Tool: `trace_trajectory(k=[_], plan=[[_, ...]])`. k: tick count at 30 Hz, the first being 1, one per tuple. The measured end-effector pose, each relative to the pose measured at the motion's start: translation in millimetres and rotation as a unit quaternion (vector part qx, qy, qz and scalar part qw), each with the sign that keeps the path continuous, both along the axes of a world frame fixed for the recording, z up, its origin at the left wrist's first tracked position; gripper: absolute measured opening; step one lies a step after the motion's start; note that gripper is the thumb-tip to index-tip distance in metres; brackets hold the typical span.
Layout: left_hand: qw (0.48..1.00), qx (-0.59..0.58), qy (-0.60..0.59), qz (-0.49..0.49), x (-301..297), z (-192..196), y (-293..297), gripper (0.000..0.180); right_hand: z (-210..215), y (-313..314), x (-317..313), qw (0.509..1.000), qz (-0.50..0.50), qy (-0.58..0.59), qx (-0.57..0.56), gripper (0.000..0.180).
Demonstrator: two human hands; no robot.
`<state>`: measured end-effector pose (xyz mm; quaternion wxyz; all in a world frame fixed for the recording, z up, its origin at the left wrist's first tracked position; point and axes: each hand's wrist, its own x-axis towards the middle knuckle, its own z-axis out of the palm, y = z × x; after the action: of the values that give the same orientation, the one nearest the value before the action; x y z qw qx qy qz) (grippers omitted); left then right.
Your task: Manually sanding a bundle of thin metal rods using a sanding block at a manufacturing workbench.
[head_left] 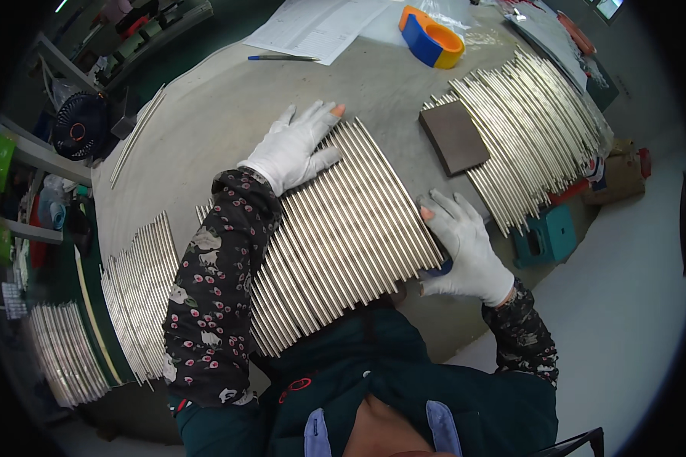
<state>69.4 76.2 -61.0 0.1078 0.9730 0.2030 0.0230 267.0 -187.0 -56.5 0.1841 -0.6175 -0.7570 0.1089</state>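
A row of thin silvery metal rods (343,221) lies side by side in front of me, their near ends uneven at the table's edge. My left hand (297,148), in a white glove with bare skin showing at a fingertip, rests at the far ends of the rods with its fingers spread. Beside the rightmost rod is my right hand (465,247), gloved the same way. Its fingers stretch forward and its thumb reaches toward the rods' near ends. A small dark blue thing (440,268) shows partly between that hand and the rods. Neither hand grips a rod.
More rods (537,129) lie at right, a dark brown block (455,138) on their left edge. Other rod groups (139,293) are at left. Farther back are an orange-and-blue tape dispenser (431,38), papers (316,29) and a pen (283,58). A teal stool (547,234) stands right.
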Motion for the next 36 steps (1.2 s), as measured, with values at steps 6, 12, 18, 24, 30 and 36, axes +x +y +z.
trace_trajectory(k=[6,12,18,24,30,36], plan=[[0.999,-0.004,-0.022,-0.025,1.0,-1.1,-7.8,0.059,-6.5,-0.4,4.5,0.999,-0.003,0.0,0.032,0.1],[0.999,0.018,0.002,-0.035,0.4,-1.6,-8.5,0.054,-20.0,-0.5,2.2,0.998,-0.014,0.003,0.067,0.093],[0.997,0.076,0.026,-0.019,2.4,2.1,-18.5,0.054,-20.2,-1.0,6.6,0.994,-0.001,-0.003,0.111,0.092],[0.991,0.106,0.007,-0.085,11.4,1.3,-54.5,0.059,-27.8,-3.8,17.3,0.993,0.022,0.032,0.115,0.09],[0.99,0.109,0.023,-0.082,31.2,3.8,-60.4,0.058,-15.9,-5.7,-1.5,0.994,-0.022,0.039,0.102,0.1],[0.988,0.136,-0.01,-0.073,42.3,-1.7,-61.0,0.057,-20.2,-4.3,-9.1,0.992,-0.056,0.021,0.112,0.106]])
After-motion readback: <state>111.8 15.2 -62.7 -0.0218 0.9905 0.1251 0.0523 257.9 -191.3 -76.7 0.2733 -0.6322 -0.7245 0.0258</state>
